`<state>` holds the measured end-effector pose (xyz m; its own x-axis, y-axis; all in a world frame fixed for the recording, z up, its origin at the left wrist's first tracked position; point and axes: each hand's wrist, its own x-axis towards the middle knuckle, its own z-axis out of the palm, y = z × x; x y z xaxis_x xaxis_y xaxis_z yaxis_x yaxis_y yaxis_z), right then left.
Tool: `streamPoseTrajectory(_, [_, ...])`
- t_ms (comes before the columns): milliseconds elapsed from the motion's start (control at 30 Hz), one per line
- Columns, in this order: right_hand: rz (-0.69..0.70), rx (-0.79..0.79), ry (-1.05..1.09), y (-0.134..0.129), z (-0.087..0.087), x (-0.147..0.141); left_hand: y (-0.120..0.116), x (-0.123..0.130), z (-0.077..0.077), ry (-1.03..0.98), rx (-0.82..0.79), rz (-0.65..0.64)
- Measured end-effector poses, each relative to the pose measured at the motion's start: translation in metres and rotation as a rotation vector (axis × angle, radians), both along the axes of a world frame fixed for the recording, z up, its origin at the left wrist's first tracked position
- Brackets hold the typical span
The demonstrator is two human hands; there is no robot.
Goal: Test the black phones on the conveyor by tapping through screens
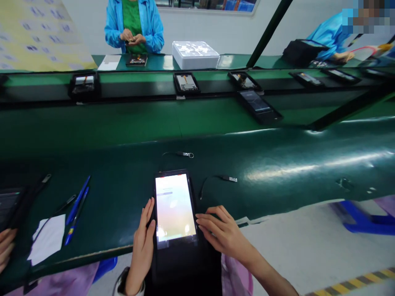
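A black touchscreen device (174,207) with a brightly lit, pale screen lies in front of me at the table's near edge. Its lower end is dark and blends into the black below. My left hand (144,236) holds its left side, with fairly straight fingers along the edge. On the opposite edge, the bent fingertips of my right hand (220,230) press against the side; what they touch there is partly hidden. Beyond the device's top lies a short cable with a metal ring end (185,154). Another short cable with a metal plug (228,179) lies to its right.
Blue pens (77,213) and a white paper (49,238) lie left, near another person's hand (6,246). Across a belt (129,88) carrying several opened devices (187,83), two people in blue work. A dark slanting post (348,105) stands right; one device (257,105) lies before the belt.
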<state>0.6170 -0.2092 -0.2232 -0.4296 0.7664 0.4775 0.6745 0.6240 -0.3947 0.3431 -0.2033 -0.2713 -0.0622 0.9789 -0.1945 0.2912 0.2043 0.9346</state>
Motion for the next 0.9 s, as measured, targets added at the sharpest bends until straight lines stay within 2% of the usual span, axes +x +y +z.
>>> streamPoseTrajectory(300, [0.157, 0.037, -0.069, -0.020, -0.018, -0.009, 0.000, 0.000, 0.002, 0.003, 0.003, -0.011])
streamPoseTrajectory(500, [0.175, 0.055, -0.107, -0.021, -0.028, -0.008, 0.000, 0.001, 0.004, 0.007, 0.017, -0.023])
streamPoseTrajectory(733, [0.173, 0.050, -0.056, -0.018, -0.021, -0.007, 0.000, 0.000, 0.003, 0.017, 0.022, -0.025])
streamPoseTrajectory(900, [0.189, -0.031, -0.026, -0.002, -0.010, -0.004, 0.001, -0.001, 0.004, 0.004, 0.008, -0.016])
